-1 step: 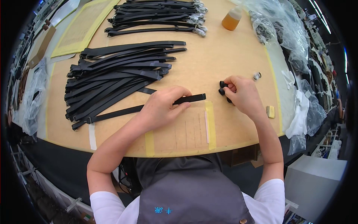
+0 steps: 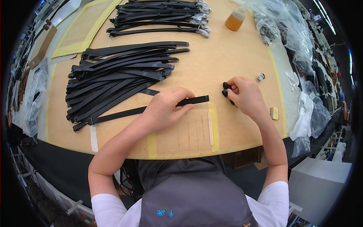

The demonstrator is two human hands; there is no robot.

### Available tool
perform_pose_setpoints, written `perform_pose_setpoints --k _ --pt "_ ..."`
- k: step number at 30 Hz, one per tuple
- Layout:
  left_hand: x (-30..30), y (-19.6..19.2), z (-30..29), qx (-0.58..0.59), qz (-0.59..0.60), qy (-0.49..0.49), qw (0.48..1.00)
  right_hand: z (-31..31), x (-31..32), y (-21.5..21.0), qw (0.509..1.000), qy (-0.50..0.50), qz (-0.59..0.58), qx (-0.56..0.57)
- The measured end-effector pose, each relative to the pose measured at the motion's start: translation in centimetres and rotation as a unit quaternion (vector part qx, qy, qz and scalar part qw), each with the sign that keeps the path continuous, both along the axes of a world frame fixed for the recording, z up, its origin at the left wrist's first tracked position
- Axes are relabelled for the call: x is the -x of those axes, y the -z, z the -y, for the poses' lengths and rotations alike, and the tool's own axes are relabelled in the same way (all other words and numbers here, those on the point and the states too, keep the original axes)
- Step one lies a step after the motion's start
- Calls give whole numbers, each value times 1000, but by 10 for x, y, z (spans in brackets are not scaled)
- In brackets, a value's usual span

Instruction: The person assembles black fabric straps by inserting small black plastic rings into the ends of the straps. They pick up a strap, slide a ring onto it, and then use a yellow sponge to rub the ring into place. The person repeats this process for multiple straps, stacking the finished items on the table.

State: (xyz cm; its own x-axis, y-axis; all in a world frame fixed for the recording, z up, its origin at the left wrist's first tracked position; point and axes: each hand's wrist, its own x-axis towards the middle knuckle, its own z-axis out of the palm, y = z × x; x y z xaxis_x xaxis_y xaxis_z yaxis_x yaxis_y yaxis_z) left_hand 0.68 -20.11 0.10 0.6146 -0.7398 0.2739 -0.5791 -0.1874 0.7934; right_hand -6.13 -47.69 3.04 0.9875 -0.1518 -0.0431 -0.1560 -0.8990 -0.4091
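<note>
My left hand (image 2: 166, 108) is closed round a black strap (image 2: 121, 115), thumb and fingers gripping it near its free right end. That end points toward my right hand, and a buckle sits near the strap's far left end. My right hand (image 2: 245, 94) is closed in a pinch on small black loops (image 2: 225, 85), which show at its fingertips. How many lie under the fingers is hidden. Left of my hands, a pile of black straps with buckles (image 2: 117, 75) covers the table (image 2: 204, 60).
Finished-looking straps with wrapped ends (image 2: 159, 17) lie at the back. An amber bottle (image 2: 235, 19) stands back right. Near my right hand are a small silvery-white piece (image 2: 261, 77) and a yellow block (image 2: 274, 113). Clear plastic bags (image 2: 298, 34) line the right edge.
</note>
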Motion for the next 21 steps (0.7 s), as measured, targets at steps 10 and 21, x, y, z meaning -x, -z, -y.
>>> perform_pose_setpoints --k 10,21 --pt "5 -8 -1 59 0 -18 998 -26 -6 1 725 28 -84 -683" --pt "0 -4 -6 66 83 -80 991 -62 -11 31 618 62 -41 -782"
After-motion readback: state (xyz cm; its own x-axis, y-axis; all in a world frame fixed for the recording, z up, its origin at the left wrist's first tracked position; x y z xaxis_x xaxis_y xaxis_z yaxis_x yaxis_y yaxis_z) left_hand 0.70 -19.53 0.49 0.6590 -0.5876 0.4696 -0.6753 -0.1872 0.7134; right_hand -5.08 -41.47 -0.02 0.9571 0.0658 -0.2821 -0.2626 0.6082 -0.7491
